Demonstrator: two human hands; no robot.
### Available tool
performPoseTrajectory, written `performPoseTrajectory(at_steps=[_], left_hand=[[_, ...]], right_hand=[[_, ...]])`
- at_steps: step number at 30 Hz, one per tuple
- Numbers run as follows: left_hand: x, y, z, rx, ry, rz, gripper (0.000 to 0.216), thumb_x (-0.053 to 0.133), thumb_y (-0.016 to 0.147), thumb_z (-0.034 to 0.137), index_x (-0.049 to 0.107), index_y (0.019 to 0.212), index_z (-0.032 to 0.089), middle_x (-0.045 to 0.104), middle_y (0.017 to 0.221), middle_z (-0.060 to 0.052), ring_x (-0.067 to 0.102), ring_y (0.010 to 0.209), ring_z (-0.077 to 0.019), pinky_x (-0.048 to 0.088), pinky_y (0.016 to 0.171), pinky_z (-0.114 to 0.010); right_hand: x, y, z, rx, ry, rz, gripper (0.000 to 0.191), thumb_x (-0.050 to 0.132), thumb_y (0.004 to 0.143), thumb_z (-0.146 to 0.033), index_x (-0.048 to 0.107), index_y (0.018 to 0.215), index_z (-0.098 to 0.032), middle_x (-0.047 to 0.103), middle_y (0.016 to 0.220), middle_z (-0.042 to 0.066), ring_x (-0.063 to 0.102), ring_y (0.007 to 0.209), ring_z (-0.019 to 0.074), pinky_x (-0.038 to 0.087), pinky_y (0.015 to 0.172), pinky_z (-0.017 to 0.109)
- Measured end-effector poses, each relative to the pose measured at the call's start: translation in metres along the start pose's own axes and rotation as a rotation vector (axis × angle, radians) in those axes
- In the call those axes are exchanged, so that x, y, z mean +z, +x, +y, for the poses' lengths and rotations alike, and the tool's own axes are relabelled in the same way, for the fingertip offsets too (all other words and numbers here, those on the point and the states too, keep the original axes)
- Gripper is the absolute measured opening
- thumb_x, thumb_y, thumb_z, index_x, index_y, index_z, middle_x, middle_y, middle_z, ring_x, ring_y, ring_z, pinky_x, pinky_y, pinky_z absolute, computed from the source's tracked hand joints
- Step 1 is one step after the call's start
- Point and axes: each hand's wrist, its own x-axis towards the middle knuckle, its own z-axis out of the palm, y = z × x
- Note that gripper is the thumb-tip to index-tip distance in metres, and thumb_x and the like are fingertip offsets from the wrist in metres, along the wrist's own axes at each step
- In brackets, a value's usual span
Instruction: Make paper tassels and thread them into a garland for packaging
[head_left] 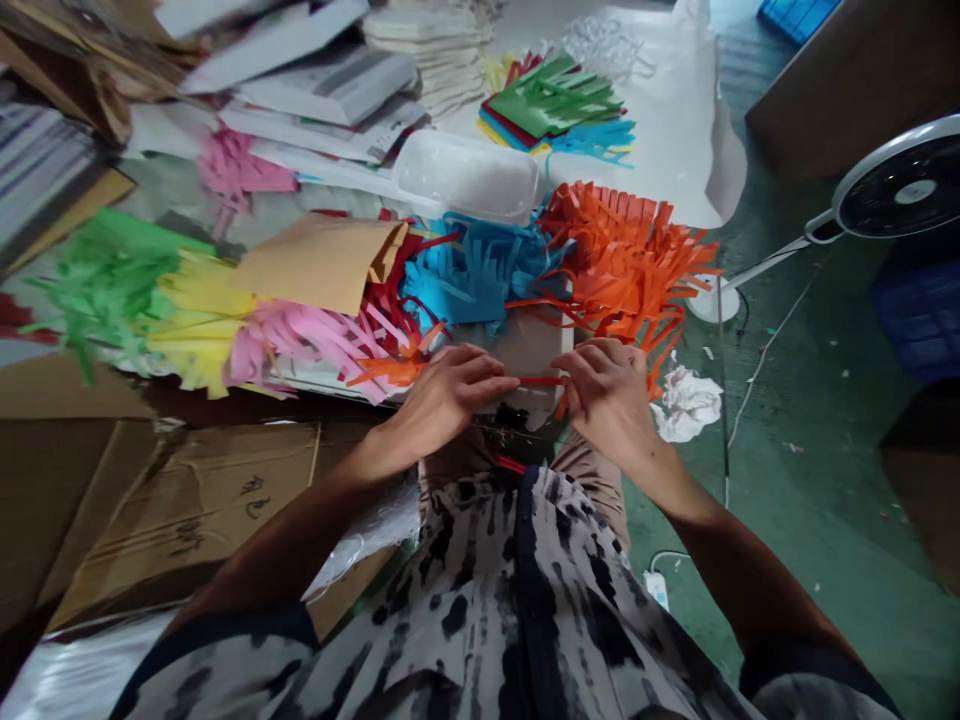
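A thin, tight roll of orange-red paper stretches between my two hands at the table's near edge. My left hand pinches its left end, and fringed orange strips stick out beyond that hand. Fingers closed, my right hand grips the other end; more orange strips show behind it. Just past my right hand lies a heap of fringed orange paper. Blue fringed paper sits beyond my left hand, with pink fringed paper to its left.
Yellow and green fringed paper lie at the left, near a tan envelope. Behind is a white plastic tray. Cardboard boxes stand lower left. Crumpled white paper and a fan are at the right.
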Motion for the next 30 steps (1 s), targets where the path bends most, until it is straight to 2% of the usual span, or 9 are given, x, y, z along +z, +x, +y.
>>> performPoseTrajectory(at_steps=[3,8,12,17,22,24,26,28,30], left_hand=[[0.008,0.001,0.003,0.071,0.08,-0.01,0.031,0.056,0.1,0.01,0.074,0.123,0.022,0.078,0.111,-0.007,0.066,0.103,-0.0236,0.051,0.086,-0.038],[0.014,0.011,0.009,0.017,0.092,0.086,0.015,0.064,0.1,0.021,0.078,0.103,0.019,0.077,0.1,-0.007,0.065,0.092,-0.0228,0.052,0.081,-0.037],[0.014,0.019,0.008,-0.029,0.163,0.048,0.023,0.063,0.104,0.03,0.076,0.091,0.017,0.076,0.092,-0.007,0.065,0.086,-0.022,0.05,0.076,-0.035],[0.019,0.022,0.004,0.027,0.301,0.019,0.025,0.059,0.103,0.017,0.075,0.084,0.016,0.074,0.084,-0.008,0.064,0.079,-0.0209,0.046,0.068,-0.034],[0.019,0.022,0.012,0.043,0.256,0.034,0.022,0.057,0.101,0.013,0.076,0.09,0.017,0.075,0.086,-0.009,0.066,0.079,-0.0206,0.045,0.066,-0.032],[0.014,0.023,0.02,-0.067,0.16,0.067,0.02,0.058,0.101,0.017,0.076,0.09,0.017,0.076,0.085,-0.009,0.068,0.078,-0.0204,0.046,0.066,-0.031],[0.005,0.027,0.028,-0.263,-0.059,0.117,0.021,0.061,0.101,0.027,0.076,0.09,0.018,0.077,0.081,-0.008,0.07,0.073,-0.0196,0.047,0.065,-0.029],[-0.007,0.033,0.033,-0.466,-0.467,0.153,0.025,0.065,0.101,0.039,0.077,0.094,0.018,0.079,0.081,-0.007,0.073,0.072,-0.0192,0.051,0.066,-0.028],[-0.022,0.04,0.036,-0.618,-0.962,0.131,0.03,0.074,0.094,0.047,0.077,0.1,0.018,0.082,0.088,-0.008,0.076,0.075,-0.0192,0.057,0.069,-0.029]], right_hand=[[0.007,-0.003,-0.008,-0.146,-0.035,0.042,0.023,0.063,0.094,-0.01,0.072,0.108,-0.026,0.079,0.103,0.003,0.061,0.111,0.0264,0.03,0.095,0.044],[0.02,0.002,-0.008,-0.23,-0.157,0.097,0.015,0.061,0.101,-0.015,0.072,0.094,-0.023,0.077,0.093,0.004,0.059,0.101,0.024,0.031,0.092,0.043],[0.026,0.011,-0.004,-0.315,-0.281,0.124,0.025,0.055,0.105,-0.013,0.069,0.086,-0.021,0.073,0.087,0.003,0.057,0.097,0.0218,0.031,0.091,0.041],[0.026,0.013,-0.005,-0.31,-0.307,0.156,0.025,0.053,0.108,-0.018,0.068,0.088,-0.021,0.073,0.088,0.004,0.058,0.101,0.0227,0.031,0.094,0.043],[0.023,0.014,-0.01,-0.312,-0.3,0.164,0.025,0.053,0.108,-0.016,0.072,0.096,-0.025,0.078,0.094,0.001,0.061,0.105,0.0223,0.032,0.097,0.045],[0.019,0.017,-0.01,-0.324,-0.289,0.219,0.028,0.052,0.108,-0.015,0.073,0.094,-0.026,0.078,0.091,0.0,0.064,0.102,0.0213,0.034,0.096,0.044],[0.011,0.022,-0.009,-0.356,-0.264,0.307,0.029,0.052,0.108,-0.016,0.074,0.094,-0.028,0.078,0.088,-0.002,0.066,0.101,0.0202,0.036,0.092,0.042],[-0.001,0.027,-0.007,-0.413,-0.265,0.417,0.025,0.056,0.107,-0.016,0.074,0.097,-0.03,0.079,0.09,-0.004,0.068,0.1,0.019,0.038,0.09,0.041],[-0.016,0.031,-0.005,-0.463,-0.297,0.532,0.019,0.063,0.104,-0.015,0.074,0.102,-0.031,0.081,0.094,-0.006,0.069,0.1,0.0177,0.039,0.091,0.041]])
